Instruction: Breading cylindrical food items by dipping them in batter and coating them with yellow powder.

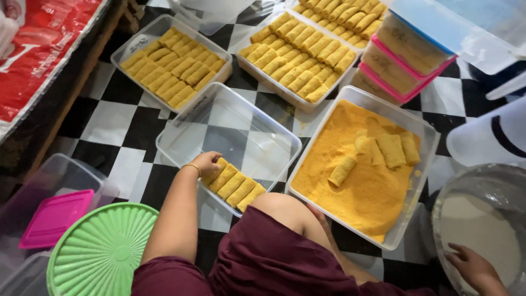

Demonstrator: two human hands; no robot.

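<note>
At near corner of the clear tub (pixel 186 143), left hand (pixel 206 163) sits on the end roll of a row of breaded rolls (pixel 234 186); fingers curled down onto it, thumb side hidden, so can't tell if it's pinched or just pressed. Row runs along the tub's near wall, rest of the tub bare. Right hand (pixel 472 267) is well apart at bottom right, fingers loosely spread on the rim of a pale bowl (pixel 482 219), holding nothing; wrist cut off by the frame edge. Between the two: crumb tray (pixel 378 109) with a few coated rolls (pixel 383 149) on orange crumbs, near edge hidden behind a knee. Two filled tubs (pixel 174 57) farther back on checkered floor (pixel 109 123). Green lid (pixel 101 249) and pink lid (pixel 55 216) by left arm.
</note>
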